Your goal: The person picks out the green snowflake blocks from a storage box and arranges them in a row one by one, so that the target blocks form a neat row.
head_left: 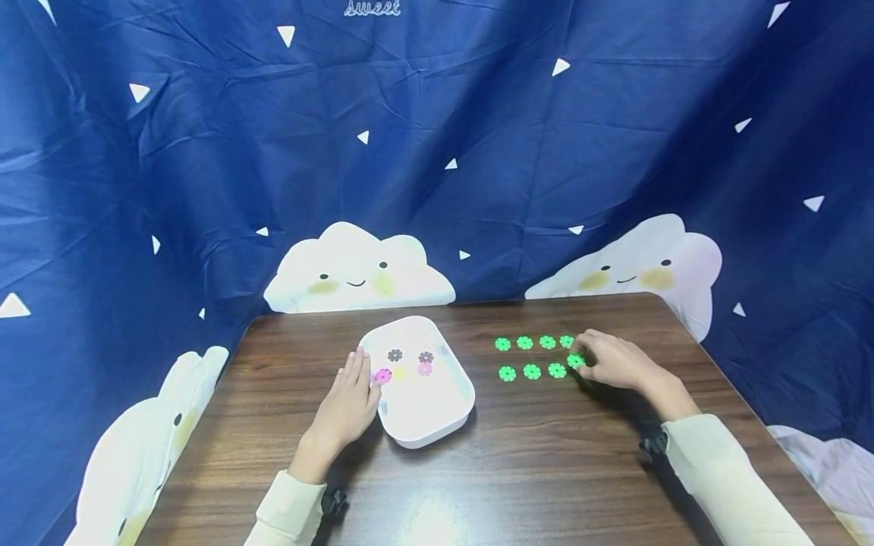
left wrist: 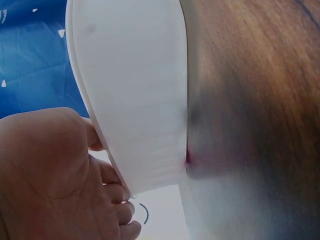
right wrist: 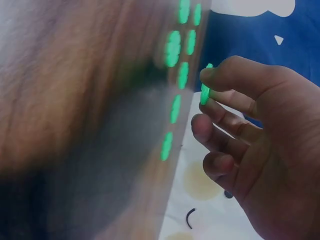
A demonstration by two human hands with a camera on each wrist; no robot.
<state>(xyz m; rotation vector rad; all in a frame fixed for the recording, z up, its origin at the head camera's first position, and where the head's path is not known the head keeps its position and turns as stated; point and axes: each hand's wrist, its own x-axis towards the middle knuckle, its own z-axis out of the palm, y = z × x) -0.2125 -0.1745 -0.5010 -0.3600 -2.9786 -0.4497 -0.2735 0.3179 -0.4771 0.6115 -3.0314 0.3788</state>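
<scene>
A dark wooden table stood against a draped blue backdrop.

The table (head_left: 519,470) had a brown grain and rounded corners, with a soft sheen near its front edge. The navy cloth (head_left: 478,152) behind it hung creased, printed with white triangles, smiling clouds and the word "sweet".

1. I note the left hand (head_left: 348,406) lies palm down, fingers straight and together, pointing away from the body, forearm in a pale cream sleeve (head_left: 287,512).
2. I note the right hand (head_left: 611,360) reaches inward, fingers (right wrist: 225,80) curled, thumb and fingertips pinched together; its forearm angles in from the right.
</scene>
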